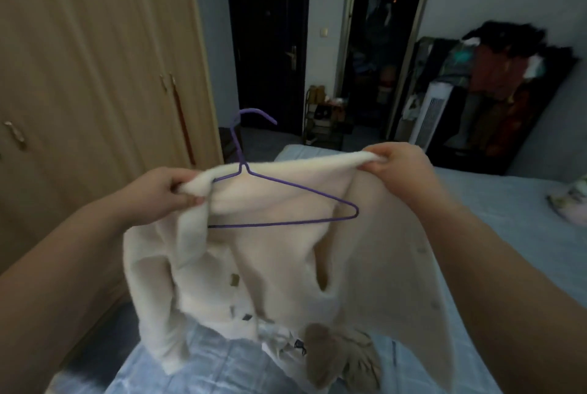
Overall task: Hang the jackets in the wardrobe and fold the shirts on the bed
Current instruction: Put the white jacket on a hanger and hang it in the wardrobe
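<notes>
I hold a cream fleece jacket (273,266) up over the bed (495,228), its front open toward me. My left hand (171,192) grips its left shoulder and my right hand (397,165) pinches the right shoulder. A purple wire hanger (286,200) sits inside the jacket: its left arm is under the left shoulder, its right end lies bare against the lining, its hook points up. A brown garment (343,358) and a white shirt (282,343) lie on the bed below the jacket. The wooden wardrobe (95,76) stands at the left with its doors closed.
A dark door (270,44) and an open doorway (381,44) are straight ahead. A low shelf (327,117) stands between them. A white fan heater (428,114) and a rack piled with clothes (508,82) stand at the right. A pale bundle (571,200) lies at the bed's right edge.
</notes>
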Available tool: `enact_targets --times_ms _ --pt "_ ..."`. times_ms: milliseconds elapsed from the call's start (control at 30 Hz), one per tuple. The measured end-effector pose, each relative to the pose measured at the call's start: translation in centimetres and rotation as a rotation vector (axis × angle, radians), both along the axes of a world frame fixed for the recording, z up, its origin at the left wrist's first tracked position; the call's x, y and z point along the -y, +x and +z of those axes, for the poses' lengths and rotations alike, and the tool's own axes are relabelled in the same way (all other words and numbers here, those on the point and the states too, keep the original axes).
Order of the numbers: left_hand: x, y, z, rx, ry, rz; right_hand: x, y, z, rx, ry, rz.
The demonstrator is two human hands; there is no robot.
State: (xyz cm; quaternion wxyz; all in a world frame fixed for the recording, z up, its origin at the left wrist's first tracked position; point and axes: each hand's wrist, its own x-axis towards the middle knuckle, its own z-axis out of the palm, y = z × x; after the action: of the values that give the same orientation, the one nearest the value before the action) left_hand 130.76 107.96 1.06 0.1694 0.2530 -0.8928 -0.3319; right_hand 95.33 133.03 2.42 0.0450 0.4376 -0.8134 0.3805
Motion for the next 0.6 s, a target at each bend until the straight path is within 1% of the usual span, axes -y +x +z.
enact_targets --times_ms 133,200,300,367,467,600 --pt "0.0 -2.4 2.5 -0.036 -0.185 0.054 -1.5 1.9 4.6 -0.232 0.008 -0.106" --pt "-0.4 -3.8 4.1 -0.074 -0.260 0.102 -2.1 2.9 6.2 -0.299 -0.009 -0.150" --pt "-1.5 -5.5 6.4 -0.150 -0.357 0.204 -2.8 4.3 7.3 -0.243 -0.059 -0.177" --pt "-2.6 -6.2 7.6 -0.195 -0.379 0.193 -3.3 5.1 7.3 -0.179 -0.109 -0.163" --pt "-3.9 -7.5 8.3 -0.246 -0.353 0.153 -3.6 6.4 6.6 -0.046 -0.202 -0.124" --pt "-5.9 -9.2 8.4 -0.283 -0.300 0.122 -2.7 8.8 3.8 0.024 -0.295 -0.109"
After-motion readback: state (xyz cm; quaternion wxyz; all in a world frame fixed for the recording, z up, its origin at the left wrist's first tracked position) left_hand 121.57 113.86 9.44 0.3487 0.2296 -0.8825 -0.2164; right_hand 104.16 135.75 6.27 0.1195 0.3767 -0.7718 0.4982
